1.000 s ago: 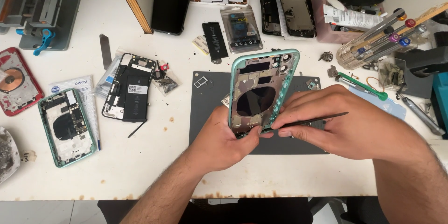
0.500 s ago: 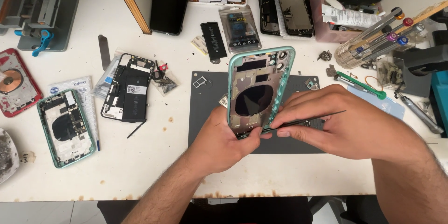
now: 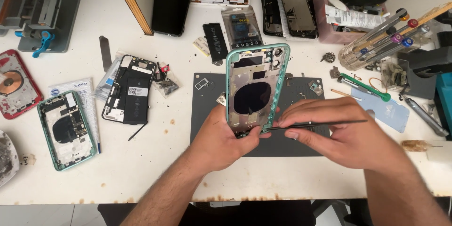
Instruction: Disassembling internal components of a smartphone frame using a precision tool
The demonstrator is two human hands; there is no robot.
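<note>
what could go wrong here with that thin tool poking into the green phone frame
The left hand holds the green phone frame upright only by its bottom edge, so a push from the thin black tool in the right hand could tip or twist it. The tool's tip works close to the left thumb and might slip onto it. Small loose parts lie on the grey mat nearby and could scatter if the frame drops.

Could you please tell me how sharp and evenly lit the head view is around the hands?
Head view: even, soft light with faint shadows; the green phone housing and left hand read sharp, the right hand is slightly soft, and the white table shows no strong glare.
</note>
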